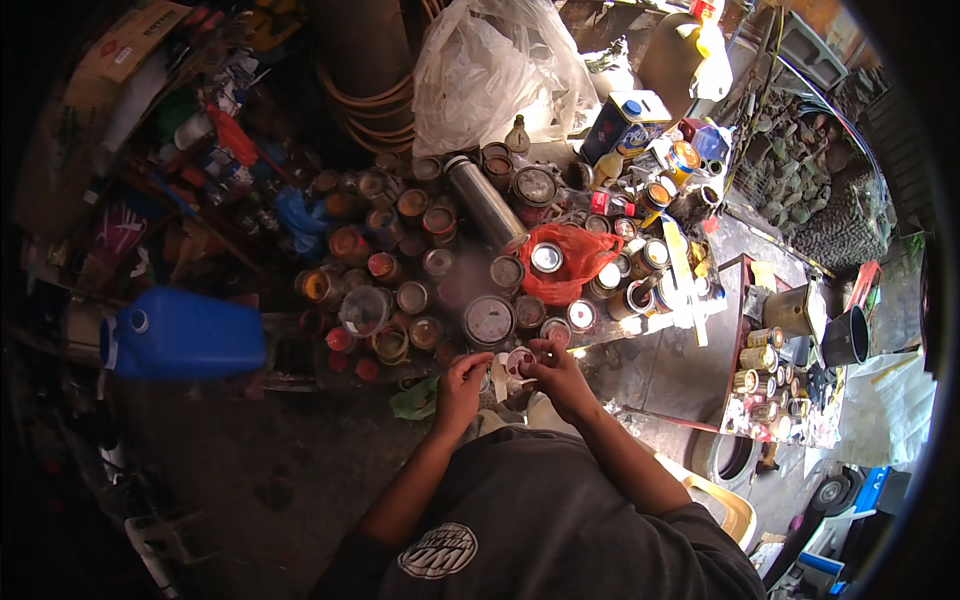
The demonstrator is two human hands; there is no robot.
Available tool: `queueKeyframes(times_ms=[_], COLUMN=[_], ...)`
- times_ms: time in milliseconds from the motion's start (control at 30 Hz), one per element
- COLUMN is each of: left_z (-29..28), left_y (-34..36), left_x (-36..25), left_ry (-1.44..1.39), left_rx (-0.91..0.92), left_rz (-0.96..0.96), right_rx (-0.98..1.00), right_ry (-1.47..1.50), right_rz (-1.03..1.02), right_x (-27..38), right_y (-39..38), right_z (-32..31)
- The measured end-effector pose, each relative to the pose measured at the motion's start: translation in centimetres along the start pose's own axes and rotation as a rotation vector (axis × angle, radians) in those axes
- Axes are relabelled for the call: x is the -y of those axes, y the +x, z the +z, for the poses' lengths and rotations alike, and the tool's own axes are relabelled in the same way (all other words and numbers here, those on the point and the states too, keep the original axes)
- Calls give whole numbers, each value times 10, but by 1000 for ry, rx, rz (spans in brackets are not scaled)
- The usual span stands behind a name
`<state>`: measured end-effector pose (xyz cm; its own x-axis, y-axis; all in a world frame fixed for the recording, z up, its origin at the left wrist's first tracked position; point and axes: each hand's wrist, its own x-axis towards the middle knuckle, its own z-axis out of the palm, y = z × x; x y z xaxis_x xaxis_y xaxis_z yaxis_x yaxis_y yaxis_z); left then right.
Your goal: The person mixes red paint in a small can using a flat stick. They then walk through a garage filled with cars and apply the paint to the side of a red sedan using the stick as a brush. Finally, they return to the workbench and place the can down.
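Observation:
Close in front of my body, my left hand and my right hand are raised near each other at the bench's front edge. The fingers of my right hand close around a small round pale roll, which looks like masking tape. A cream strip hangs from it toward my left hand. My left thumb and fingers are pinched together beside that strip; the exact grip is too small to make out. Just beyond the hands stand a large lidded can and a smaller can.
Several used paint cans and jars crowd the bench, with a steel cylinder and a red plastic bag among them. A blue jerrycan sits at left. Clear plastic sheeting lies behind. More cans stand at right, above a tire.

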<state>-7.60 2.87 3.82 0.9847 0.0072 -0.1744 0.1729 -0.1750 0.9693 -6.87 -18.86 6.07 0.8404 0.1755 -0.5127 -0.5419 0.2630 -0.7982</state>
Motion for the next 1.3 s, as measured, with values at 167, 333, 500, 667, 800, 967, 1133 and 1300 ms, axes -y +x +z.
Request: queueKeyframes(times_ms=[167, 333, 500, 667, 800, 967, 1133, 1300], left_z=[-2, -7, 7, 6, -4, -14, -26, -26], left_y=[3, -11, -16, -5, -4, 0, 7, 7], left_x=[2, -15, -13, 4, -18, -14, -8, 13], left_ry=[-118, -14, 276, 140, 15, 14, -124, -226], left_rx=[-61, -179, 22, -38, 110, 209, 222, -58], left_rz=[-46, 175, 185, 195, 96, -94, -212, -229], right_rx=[49, -120, -104, -70, -19, 28, 144, -258], right_ry=[-102, -178, -166, -304, -388, -501, -363, -307], right_rz=[-68, -79, -78, -118, -137, -262, -253, -424], right_x=[0, -8, 1, -5, -5, -17, -14, 6], right_y=[-6, 3, 0, 2, 4, 13, 16, 8], right_z=[6, -4, 6, 7, 13, 12, 9, 15])
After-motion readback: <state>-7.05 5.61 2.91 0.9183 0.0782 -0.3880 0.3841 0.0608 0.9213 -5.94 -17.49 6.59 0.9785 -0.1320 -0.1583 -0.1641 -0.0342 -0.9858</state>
